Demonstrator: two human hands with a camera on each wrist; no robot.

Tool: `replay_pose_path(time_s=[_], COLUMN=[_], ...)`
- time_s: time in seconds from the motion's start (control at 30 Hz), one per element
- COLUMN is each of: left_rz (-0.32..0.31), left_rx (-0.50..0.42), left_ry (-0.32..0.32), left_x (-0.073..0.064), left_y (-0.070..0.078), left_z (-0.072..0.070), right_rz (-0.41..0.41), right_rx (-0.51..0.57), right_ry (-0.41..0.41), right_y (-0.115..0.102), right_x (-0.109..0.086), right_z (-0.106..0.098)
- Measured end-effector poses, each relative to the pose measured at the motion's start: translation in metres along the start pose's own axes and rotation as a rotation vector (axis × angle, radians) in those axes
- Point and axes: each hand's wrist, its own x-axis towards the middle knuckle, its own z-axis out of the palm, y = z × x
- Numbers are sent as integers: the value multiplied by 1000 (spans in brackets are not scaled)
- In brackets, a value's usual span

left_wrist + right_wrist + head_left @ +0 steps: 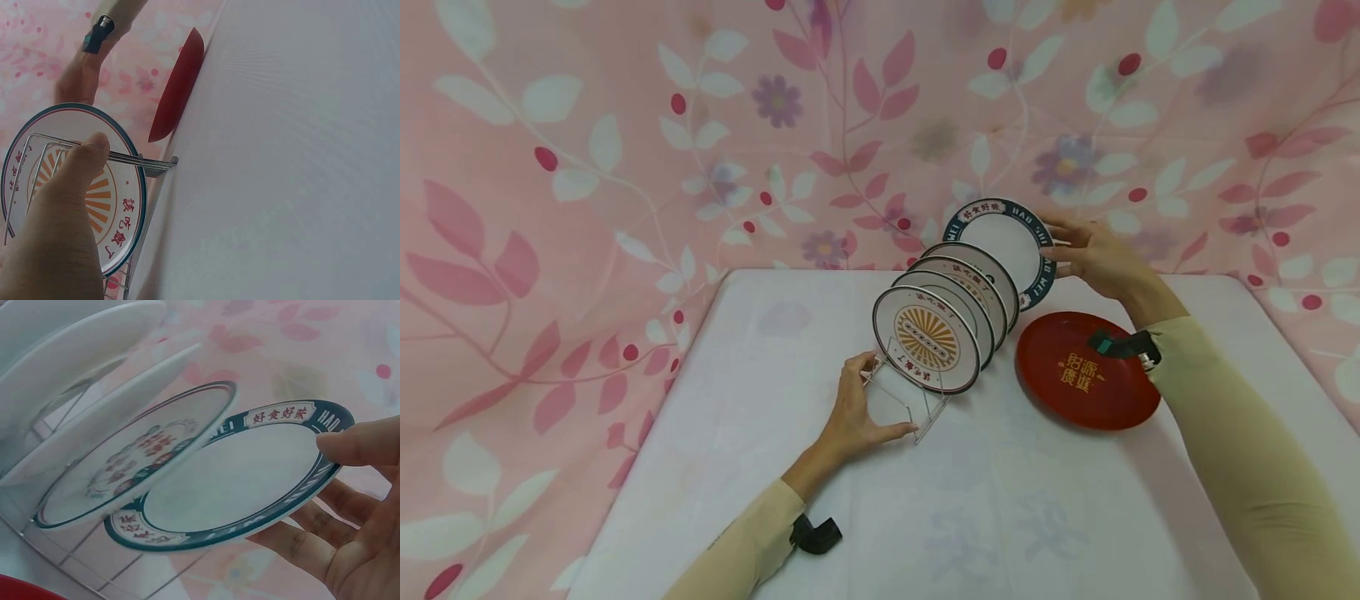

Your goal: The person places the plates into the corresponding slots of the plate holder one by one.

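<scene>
Pink cloth [587, 250]: hangs at the back, with leaves, flowers and red dots.
White counter [1037, 508]: is in front of the cloth and has faint flower marks.
Wire rack [144, 160]: stands on the counter and holds plates up in a row.
Sun plate [925, 337]: is first in the row, white with an orange sun and red words.
Three more plates [976, 283]: stand close behind it, one after another.
Left hand [850, 412]: holds the near end of the rack, thumb on one side, fingers on the other.
Right hand [1101, 258]: pinches the edge of the blue-rimmed plate [1000, 240], thumb on the front, fingers behind.
Blue-rimmed plate: tilts at the back of the row; I cannot tell if it touches the rack.
Red plate [1052, 392]: lies right of the rack, with gold words.
</scene>
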Motion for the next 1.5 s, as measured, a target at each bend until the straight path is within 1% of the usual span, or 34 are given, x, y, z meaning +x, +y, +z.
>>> replay_pose_path(time_s=[0.13, 0.2, 0.33, 0.43, 0.73, 0.87, 0.97, 1.03, 1.13, 1.23, 1.33, 1.4, 1.5], left_rz=[0, 5, 23, 29, 11, 6, 10, 18, 25, 23, 14, 11, 19], left_rx=[-2, -4, -5, -2, -8, -8, -13, -22, -32, -30, -17, -6, 3], left_ry=[-1, 1, 4, 4, -6, -6, -3, 2, 11, 17, 14, 9, 4], left_x=[-1, -1, -2, -2, -1, -1, -2, -4, -5, -5, -5, -5, -5], left_y=[0, 0, 0, 1, 4, 4, 4, 4, 5, 7, 7, 6, 4], left_z=[-1, -1, 0, 0, -2, -2, -1, 1, 4, 4, 3, 2, -1], right_rz=[52, 72, 97, 102, 130, 127, 140, 153, 138, 76, 5, -13, -14], right_rx=[-162, -204, -216, -211, -166, -180, -188, -219, -278, -303, -289, -299, -343], right_ry=[6, 6, 22, 35, 30, 35, 39, 38, 37, 33, 15, 9, 13], right_y=[11, 17, 27, 31, 34, 35, 36, 32, 23, 18, 21, 26, 35], right_x=[4, 6, 8, 9, 6, 6, 4, 1, -7, -23, -43, -60, -84], right_z=[10, 14, 21, 23, 19, 20, 21, 22, 22, 18, 9, 2, -9])
